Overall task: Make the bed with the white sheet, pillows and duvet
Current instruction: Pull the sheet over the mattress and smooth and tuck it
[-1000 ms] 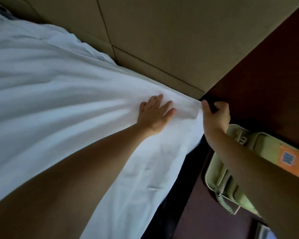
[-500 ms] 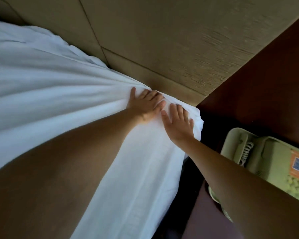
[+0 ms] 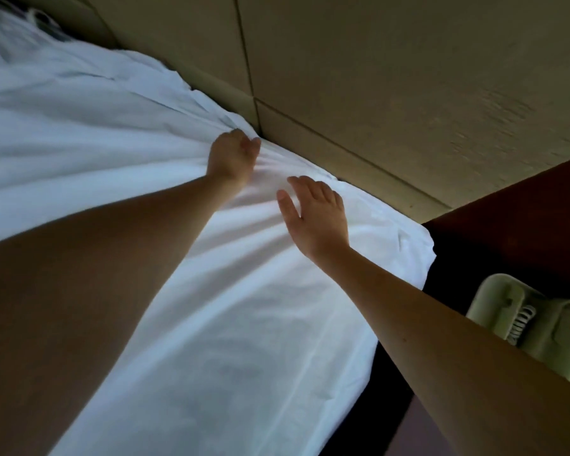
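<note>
The white sheet (image 3: 211, 324) covers the mattress up to its corner at the headboard. My left hand (image 3: 232, 156) is at the sheet's top edge, right against the headboard, with its fingers curled into the bunched cloth; folds radiate from it. My right hand (image 3: 316, 212) lies just to the right of it and nearer the corner, fingers straight and spread, flat on the sheet. No pillow or duvet is clearly in view.
The beige padded headboard (image 3: 375, 77) runs along the sheet's far edge. A dark wooden nightstand (image 3: 524, 225) stands right of the bed with a cream telephone (image 3: 540, 320) on it. A dark gap (image 3: 395, 373) separates mattress and nightstand.
My right hand let go of the sheet's corner, came onto the bed and now lies flat. My left hand slid up to the headboard edge and curled its fingers into the sheet.
</note>
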Tool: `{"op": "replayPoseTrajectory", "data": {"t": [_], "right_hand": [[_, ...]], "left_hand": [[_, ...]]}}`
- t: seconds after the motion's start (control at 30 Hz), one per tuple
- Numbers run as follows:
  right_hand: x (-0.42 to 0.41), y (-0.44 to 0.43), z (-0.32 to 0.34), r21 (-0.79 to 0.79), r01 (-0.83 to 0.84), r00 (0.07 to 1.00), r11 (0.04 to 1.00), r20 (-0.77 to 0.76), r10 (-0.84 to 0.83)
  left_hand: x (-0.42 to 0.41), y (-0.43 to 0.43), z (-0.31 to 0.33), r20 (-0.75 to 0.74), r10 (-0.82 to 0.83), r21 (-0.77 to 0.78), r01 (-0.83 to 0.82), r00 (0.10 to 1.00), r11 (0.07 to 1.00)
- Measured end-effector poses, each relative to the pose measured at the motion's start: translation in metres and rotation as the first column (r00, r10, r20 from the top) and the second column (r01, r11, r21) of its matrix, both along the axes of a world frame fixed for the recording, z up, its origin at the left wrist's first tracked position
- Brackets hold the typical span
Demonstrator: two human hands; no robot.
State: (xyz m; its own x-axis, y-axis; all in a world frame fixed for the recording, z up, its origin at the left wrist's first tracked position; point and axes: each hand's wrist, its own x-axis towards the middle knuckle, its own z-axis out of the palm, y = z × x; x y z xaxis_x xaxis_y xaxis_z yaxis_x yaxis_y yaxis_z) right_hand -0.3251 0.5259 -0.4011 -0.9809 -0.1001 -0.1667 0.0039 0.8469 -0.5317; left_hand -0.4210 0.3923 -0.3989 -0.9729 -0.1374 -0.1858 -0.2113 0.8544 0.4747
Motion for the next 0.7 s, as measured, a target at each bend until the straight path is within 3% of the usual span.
{"op": "replayPoseTrajectory", "data": {"t": [0.13, 0.23, 0.3, 0.37, 0.4, 0.5, 0.57, 0.7], "right_hand": [[-0.032, -0.021, 0.001, -0.284, 0.063, 0.994, 0.957, 0.102, -0.035], [-0.054, -0.039, 0.005, -0.258, 0.001, 0.998, 0.966, 0.064, 0.016], [-0.065, -0.054, 0.005, -0.235, -0.046, 0.998, 0.971, 0.041, 0.057], [-0.075, -0.065, 0.004, -0.202, -0.096, 0.994, 0.975, 0.028, 0.103], [-0.08, -0.068, 0.004, -0.178, -0.135, 0.99, 0.975, 0.01, 0.138], [-0.091, -0.071, 0.006, -0.135, -0.206, 0.979, 0.969, -0.025, 0.204], [-0.1, -0.072, 0.006, -0.179, -0.169, 0.986, 0.969, -0.038, 0.164], [-0.111, -0.08, 0.001, -0.209, -0.165, 0.986, 0.964, -0.052, 0.158]], "left_hand": [[-0.025, -0.023, 0.001, 0.056, 0.218, 0.134, -0.224, 0.974, 0.965], [-0.043, -0.046, 0.004, 0.117, 0.39, 0.241, -0.407, 0.913, 0.881], [-0.053, -0.063, 0.005, 0.239, 0.49, 0.338, -0.545, 0.838, 0.767], [-0.059, -0.073, 0.007, 0.416, 0.486, 0.47, -0.639, 0.769, 0.609], [-0.063, -0.076, 0.008, 0.473, 0.444, 0.493, -0.646, 0.761, 0.583], [-0.075, -0.076, 0.008, 0.521, 0.409, 0.497, -0.656, 0.749, 0.568], [-0.081, -0.071, 0.01, 0.507, 0.394, 0.511, -0.636, 0.766, 0.579], [-0.095, -0.082, 0.007, 0.318, 0.336, 0.505, -0.458, 0.887, 0.731]]}}
